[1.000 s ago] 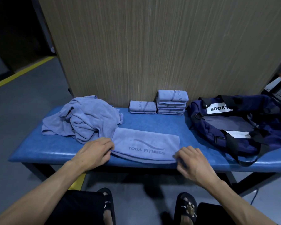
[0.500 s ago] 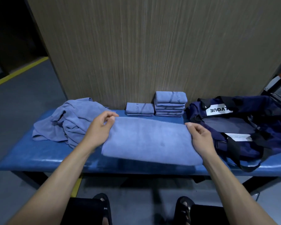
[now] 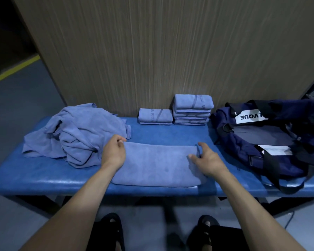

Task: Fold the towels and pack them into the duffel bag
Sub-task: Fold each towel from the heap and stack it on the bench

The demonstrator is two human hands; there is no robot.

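Note:
A folded blue towel [image 3: 156, 163] lies flat on the blue bench [image 3: 43, 178] in front of me, plain side up. My left hand [image 3: 114, 151] pinches its far left corner. My right hand [image 3: 207, 160] holds its far right corner between thumb and fingers. A crumpled heap of unfolded towels [image 3: 80, 134] sits to the left, touching my left hand's side. One folded towel [image 3: 155, 116] and a stack of several folded towels [image 3: 192, 109] stand by the wall. The open navy duffel bag [image 3: 270, 138] lies at the right.
A wood-grain wall panel [image 3: 152, 51] rises directly behind the bench. The bag's black strap [image 3: 283, 185] hangs over the bench's front edge. My sandalled feet [image 3: 111, 225] are under the bench. Grey floor with a yellow line [image 3: 13, 71] lies to the left.
Both hands lifted the towel's near edge and folded it away from me. The printed logo is now hidden, and the towel lies flat on the bench again.

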